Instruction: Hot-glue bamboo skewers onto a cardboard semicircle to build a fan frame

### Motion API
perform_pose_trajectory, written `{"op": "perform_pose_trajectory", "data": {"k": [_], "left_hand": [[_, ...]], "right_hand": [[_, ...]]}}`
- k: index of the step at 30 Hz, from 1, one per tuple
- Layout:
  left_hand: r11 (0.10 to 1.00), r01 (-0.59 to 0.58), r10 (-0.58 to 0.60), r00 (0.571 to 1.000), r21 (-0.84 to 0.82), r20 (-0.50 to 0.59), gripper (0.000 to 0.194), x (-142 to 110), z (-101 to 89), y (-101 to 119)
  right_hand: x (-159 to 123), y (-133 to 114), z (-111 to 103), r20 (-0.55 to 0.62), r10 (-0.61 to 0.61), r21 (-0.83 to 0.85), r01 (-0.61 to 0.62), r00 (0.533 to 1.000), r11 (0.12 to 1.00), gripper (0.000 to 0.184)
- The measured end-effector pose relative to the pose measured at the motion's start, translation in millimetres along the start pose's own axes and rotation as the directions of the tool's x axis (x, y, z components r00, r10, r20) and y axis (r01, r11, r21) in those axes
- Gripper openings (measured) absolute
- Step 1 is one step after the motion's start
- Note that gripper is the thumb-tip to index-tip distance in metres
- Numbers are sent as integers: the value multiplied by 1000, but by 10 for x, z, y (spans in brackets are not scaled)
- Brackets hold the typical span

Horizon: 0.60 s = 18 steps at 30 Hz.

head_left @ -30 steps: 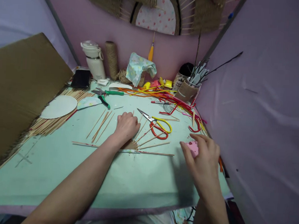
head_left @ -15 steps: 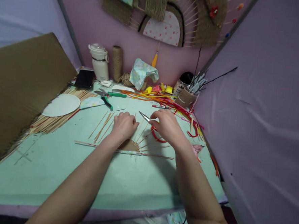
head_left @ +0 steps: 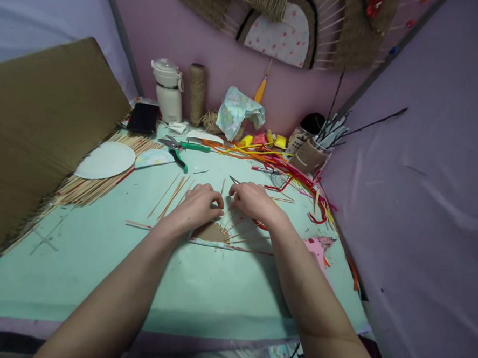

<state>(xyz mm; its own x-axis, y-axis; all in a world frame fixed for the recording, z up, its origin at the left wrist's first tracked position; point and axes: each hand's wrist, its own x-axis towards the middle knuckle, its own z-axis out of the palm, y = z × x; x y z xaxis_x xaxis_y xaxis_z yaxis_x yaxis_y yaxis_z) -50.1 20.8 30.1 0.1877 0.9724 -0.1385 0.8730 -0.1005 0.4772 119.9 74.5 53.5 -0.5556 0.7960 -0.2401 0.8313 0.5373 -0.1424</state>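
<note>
Left hand (head_left: 202, 205) and right hand (head_left: 254, 200), fingers curled toward thumbs, any pinch unclear, seem to be adjusting thin tan wooden sticks (head_left: 250, 239) fanned from brown half-round cardboard (head_left: 209, 233) on a pale-green tabletop (head_left: 115, 274), which calls for steady alignment.

Two hands are working over one desk (head_left: 107, 279), one left hand (head_left: 202, 204) and one right hand (head_left: 250, 197). Between and below them, one brown half-round piece (head_left: 209, 233) is lying; its sticks (head_left: 241, 239) are being partly covered, so their count is staying unclear. One pair of scissors (head_left: 261, 224) is showing. One pair of pliers (head_left: 178, 149), one white oval (head_left: 106, 160) and one pink scrap (head_left: 318, 251) are resting around. Toward the wall, one white bottle (head_left: 169, 93), one twine cone (head_left: 197, 94), one crumpled cloth (head_left: 235, 111) and two containers, a darker one (head_left: 298, 139) and a brown one (head_left: 308, 157), are standing or lying.
</note>
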Motion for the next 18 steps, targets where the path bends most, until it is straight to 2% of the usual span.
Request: {"op": "perform_pose_trajectory", "data": {"k": [6, 18], "left_hand": [[999, -9, 7, 999, 34, 48, 13, -15, 29, 47], [999, -42, 41, 997, 20, 60, 12, -37, 0, 49]], "right_hand": [[-1, -8, 52, 4, 5, -1, -5, 1000, 1000, 24], [-12, -27, 109, -8, 10, 47, -10, 1000, 999, 20]]}}
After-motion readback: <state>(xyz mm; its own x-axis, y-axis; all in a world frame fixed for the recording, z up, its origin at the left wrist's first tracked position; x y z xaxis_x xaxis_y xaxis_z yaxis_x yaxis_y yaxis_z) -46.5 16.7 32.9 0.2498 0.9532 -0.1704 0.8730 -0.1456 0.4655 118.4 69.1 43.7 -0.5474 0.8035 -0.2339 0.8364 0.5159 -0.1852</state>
